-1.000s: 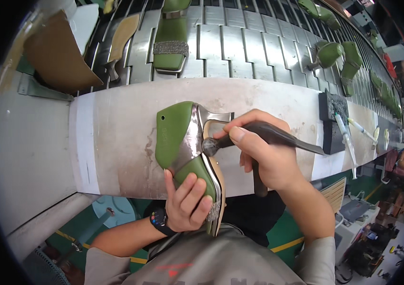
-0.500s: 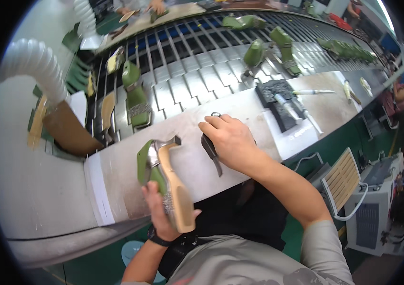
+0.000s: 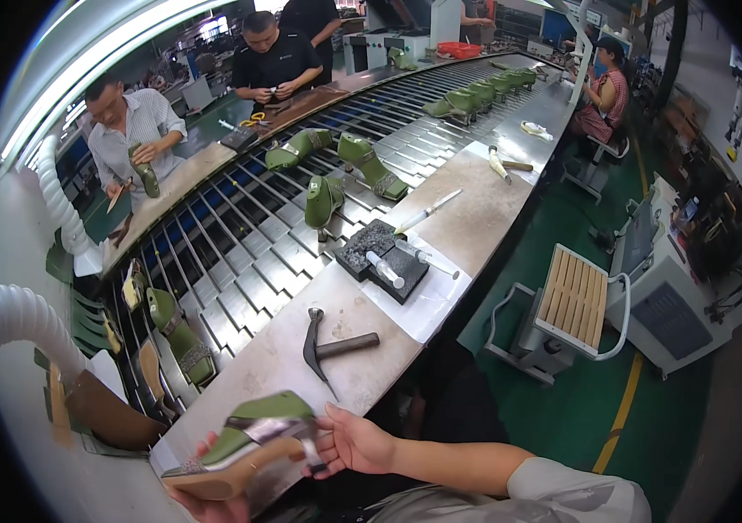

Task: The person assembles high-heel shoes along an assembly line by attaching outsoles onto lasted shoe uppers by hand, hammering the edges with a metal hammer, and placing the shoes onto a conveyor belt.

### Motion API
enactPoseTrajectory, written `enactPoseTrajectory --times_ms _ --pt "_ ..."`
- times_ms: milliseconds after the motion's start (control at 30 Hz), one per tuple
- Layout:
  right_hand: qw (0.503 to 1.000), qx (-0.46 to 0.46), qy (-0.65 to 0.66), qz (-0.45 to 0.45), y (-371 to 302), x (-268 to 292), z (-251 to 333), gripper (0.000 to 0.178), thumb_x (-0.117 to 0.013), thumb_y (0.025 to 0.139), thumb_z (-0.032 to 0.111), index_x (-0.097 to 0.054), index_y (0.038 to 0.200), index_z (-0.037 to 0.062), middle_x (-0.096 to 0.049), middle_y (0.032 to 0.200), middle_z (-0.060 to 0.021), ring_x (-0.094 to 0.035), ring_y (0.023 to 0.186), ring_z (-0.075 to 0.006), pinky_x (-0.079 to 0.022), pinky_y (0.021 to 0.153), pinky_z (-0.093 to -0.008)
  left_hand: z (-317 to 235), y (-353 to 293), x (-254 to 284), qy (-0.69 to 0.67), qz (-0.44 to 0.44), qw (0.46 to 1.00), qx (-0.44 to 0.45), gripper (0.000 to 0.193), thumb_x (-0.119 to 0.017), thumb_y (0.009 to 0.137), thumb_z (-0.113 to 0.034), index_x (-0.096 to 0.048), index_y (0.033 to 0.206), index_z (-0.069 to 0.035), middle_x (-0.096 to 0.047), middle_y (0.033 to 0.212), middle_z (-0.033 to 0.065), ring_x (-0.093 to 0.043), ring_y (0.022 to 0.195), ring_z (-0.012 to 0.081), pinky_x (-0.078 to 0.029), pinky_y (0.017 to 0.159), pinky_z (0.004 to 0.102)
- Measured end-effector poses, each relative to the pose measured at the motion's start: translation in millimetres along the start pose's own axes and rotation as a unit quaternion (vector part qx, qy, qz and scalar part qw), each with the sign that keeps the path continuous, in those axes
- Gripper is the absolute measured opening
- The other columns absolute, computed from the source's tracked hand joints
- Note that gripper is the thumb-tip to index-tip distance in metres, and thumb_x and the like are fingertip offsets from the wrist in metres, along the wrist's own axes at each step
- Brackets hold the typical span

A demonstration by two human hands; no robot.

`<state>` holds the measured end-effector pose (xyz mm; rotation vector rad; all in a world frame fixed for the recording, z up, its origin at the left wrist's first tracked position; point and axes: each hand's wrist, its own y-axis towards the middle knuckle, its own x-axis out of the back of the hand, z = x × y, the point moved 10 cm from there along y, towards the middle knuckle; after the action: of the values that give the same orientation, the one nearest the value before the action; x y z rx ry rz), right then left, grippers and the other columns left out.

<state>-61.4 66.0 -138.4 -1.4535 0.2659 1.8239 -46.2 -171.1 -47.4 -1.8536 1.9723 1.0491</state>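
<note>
A high-heeled sandal [image 3: 233, 472] on a green shoe last lies tilted across my hands, low in the view. It has a tan sole, silver straps and a glittery toe band. My left hand [image 3: 216, 507] grips it around the toe end, partly hidden beneath the sole. At the heel end, my right hand [image 3: 355, 444] has its fingers curled against the slim heel; blur softens the contact. A hammer [image 3: 340, 346] with a dark handle and a curved, pointed head rests on the bench just beyond my right hand.
Black blocks [image 3: 386, 259] and syringes sit on white paper [image 3: 427, 309]. A second hammer [image 3: 510, 164] lies farther along the bench [image 3: 288, 383]. Green lasts with sandals [image 3: 181, 336] stand on the slatted conveyor [image 3: 240, 288]. White hoses [image 3: 27, 318] hang left; co-workers sit across and to the right.
My right hand has let go of the hammer, which lies on the bench, and moved to the sandal's heel. The sandal has turned sideways in my left hand. The view has swung up and right.
</note>
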Motion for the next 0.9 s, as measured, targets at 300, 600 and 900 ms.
enactPoseTrajectory --times_ms 300,600,900 --pt "0.945 0.290 -0.153 0.017 47 -73 126 0.034 -0.060 0.107 0.021 -0.059 0.129 -0.0045 -0.072 0.109 -0.0152 -0.072 0.092 -0.0249 -0.059 0.079 -0.0387 97 30 20 0.425 -0.054 0.890 0.157 0.041 -0.073 0.098 -0.024 -0.063 0.130 -0.001 -0.070 0.130 0.0104 -0.066 0.116 0.0311 -0.055 0.098 0.0469" --pt "0.603 0.325 -0.673 -0.280 206 -42 270 0.072 -0.075 0.090 0.041 -0.053 0.148 0.0043 -0.071 0.128 -0.0266 -0.068 0.120 -0.0428 -0.053 0.105 -0.0472 86 26 -76 0.687 0.156 0.707 -0.063 0.046 -0.087 0.076 -0.021 -0.070 0.114 -0.001 -0.069 0.125 0.0159 -0.063 0.113 0.0381 -0.051 0.099 0.0482" --pt "0.489 0.355 -0.739 -0.298 192 -39 260 0.076 -0.076 0.089 0.041 -0.051 0.145 -0.0043 -0.072 0.122 -0.0304 -0.069 0.116 -0.0453 -0.052 0.105 -0.0475 97 79 -66 0.700 0.262 0.664 -0.016 0.037 -0.079 0.091 -0.035 -0.072 0.114 -0.008 -0.071 0.105 0.0097 -0.069 0.095 0.0294 -0.057 0.079 0.0418"
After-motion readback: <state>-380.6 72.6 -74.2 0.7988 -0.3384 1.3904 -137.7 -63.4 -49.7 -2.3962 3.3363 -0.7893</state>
